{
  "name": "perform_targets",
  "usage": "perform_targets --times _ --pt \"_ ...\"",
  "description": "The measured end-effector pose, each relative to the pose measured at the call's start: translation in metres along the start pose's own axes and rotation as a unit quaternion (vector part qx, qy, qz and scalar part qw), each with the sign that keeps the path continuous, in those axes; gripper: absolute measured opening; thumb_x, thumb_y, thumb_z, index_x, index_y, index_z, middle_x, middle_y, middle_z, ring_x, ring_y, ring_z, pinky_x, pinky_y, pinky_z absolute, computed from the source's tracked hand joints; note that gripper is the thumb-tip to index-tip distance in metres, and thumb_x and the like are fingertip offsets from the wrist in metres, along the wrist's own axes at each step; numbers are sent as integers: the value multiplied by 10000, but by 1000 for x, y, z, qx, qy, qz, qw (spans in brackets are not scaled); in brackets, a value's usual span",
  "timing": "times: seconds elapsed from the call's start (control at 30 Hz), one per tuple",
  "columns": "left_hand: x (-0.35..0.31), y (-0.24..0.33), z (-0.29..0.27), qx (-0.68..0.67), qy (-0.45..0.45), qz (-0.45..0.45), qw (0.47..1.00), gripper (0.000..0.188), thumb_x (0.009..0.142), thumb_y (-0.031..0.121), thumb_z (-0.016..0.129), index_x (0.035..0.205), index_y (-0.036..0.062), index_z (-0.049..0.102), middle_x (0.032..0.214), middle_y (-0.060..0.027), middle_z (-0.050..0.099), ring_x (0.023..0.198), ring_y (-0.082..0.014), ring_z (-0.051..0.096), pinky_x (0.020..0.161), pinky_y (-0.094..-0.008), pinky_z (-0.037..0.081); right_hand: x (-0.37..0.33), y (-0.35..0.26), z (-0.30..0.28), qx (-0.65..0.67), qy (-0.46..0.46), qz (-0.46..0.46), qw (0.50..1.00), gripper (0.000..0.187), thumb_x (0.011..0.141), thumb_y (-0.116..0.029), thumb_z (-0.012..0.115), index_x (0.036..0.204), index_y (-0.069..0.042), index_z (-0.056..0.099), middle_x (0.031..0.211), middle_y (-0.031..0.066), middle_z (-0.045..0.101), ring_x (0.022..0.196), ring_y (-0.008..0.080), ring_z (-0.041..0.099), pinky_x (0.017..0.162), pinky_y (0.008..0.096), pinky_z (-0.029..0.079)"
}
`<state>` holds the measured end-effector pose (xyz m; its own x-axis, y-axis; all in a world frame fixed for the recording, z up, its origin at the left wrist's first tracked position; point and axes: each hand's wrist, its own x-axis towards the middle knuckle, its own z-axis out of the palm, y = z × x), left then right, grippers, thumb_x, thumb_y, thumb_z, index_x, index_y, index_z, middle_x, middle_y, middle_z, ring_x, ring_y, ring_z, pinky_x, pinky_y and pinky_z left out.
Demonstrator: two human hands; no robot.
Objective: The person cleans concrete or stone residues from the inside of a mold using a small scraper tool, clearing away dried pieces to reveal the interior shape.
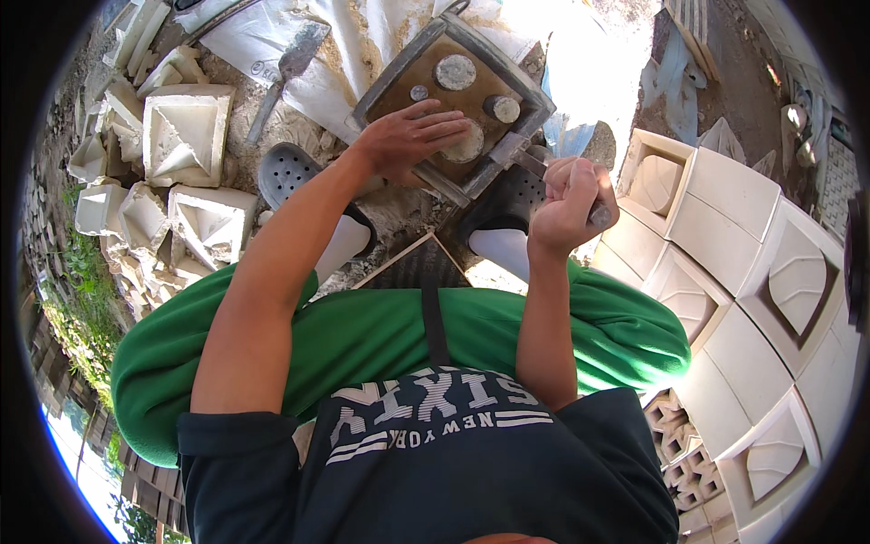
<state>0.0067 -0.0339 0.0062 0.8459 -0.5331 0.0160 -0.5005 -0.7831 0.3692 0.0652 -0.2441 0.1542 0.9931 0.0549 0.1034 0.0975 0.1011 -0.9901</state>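
Note:
Between my feet lies a square dark grey mould frame (396,68) with a brown inner face, several round grey pegs standing up from it. My left hand (412,140) rests flat over its near left part, fingers stretched out and nearly touching one peg. Closed in a fist, my right hand (573,204) grips a hand tool (529,163) with a flat grey shank. The handle's end pokes out below the fist. The tool's far end meets the frame's near right side; its exact shape is unclear against the frame.
Cream moulded blocks (720,213) are stacked along the right. Broken pale block pieces (188,136) pile up on the left. A dusty trowel (294,59) lies at the far left on white sheeting (245,41). My clogs (288,172) flank the mould.

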Motion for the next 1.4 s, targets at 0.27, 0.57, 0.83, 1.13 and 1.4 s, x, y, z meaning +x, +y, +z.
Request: perform_targets --times 0.27,0.57,0.83,1.13,1.4 --pt "-2 2 0 -20 10 0 1000 1121 600 427 857 1531 118 316 1591 -14 330 1477 -162 297 1248 -420 213 28 9 -10 26 -9 30 999 342 898 -68 537 565 -18 478 501 -10 441 512 63 403 513 247 321" --pt "1 3 -2 -29 -1 -1 1000 1156 555 358 878 1532 118 307 1599 -7 317 1472 -166 307 1249 -411 219 59 14 13 -88 63 22 994 322 870 -95 551 555 -48 504 500 15 480 475 89 435 507 265 351" --pt "0 1 3 -18 17 6 1000 1243 494 436 890 1538 120 297 1599 -10 315 1480 -165 291 1259 -410 187 70 54 0 -146 66 -8 987 362 866 -48 505 519 -71 404 485 31 438 454 126 389 490 309 357" --pt "-4 5 6 -8 3 1 1000 1141 669 637 788 1548 106 290 1604 -17 316 1493 -175 266 1259 -415 161 22 33 13 -199 21 13 980 344 839 -30 517 512 -43 408 488 36 464 465 106 407 520 277 363" --pt "-8 -2 10 12 62 11 998 1150 665 672 757 1548 101 293 1585 -50 346 1479 -189 293 1255 -437 174 0 19 6 -109 2 31 994 356 857 -33 488 516 -62 389 492 8 428 485 103 388 498 281 340"
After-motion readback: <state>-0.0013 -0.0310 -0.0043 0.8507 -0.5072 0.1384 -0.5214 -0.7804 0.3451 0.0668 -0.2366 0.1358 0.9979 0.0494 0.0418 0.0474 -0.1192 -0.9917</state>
